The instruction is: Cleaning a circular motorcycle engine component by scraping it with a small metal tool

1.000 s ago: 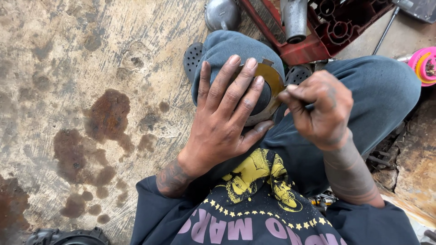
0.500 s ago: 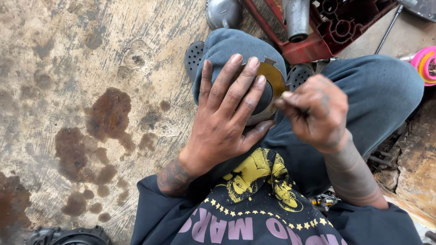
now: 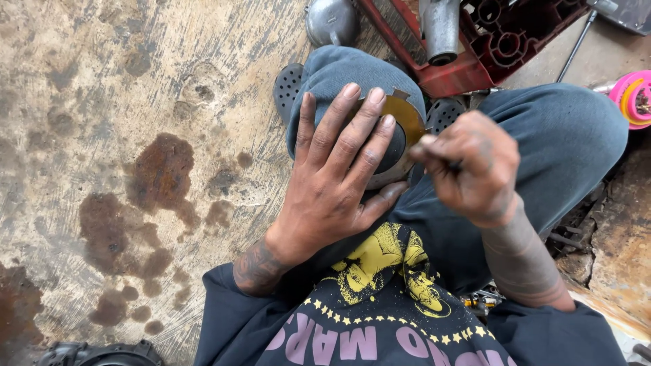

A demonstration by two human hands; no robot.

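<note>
While the left hand (image 3: 339,176) lies flat with fingers spread, it presses a round brass-coloured disc part (image 3: 405,125) onto the raised knee (image 3: 339,74) — a released, open grip. Just beside the disc's right edge, the right hand (image 3: 471,169) is clenched on a thin dark tool (image 3: 453,165). Behind, a red crate (image 3: 502,41) holds a grey metal cylinder (image 3: 439,30).

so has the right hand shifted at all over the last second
Barely. The right hand stays beside the brass disc on the knee, in about the same spot relative to the red crate.
</note>
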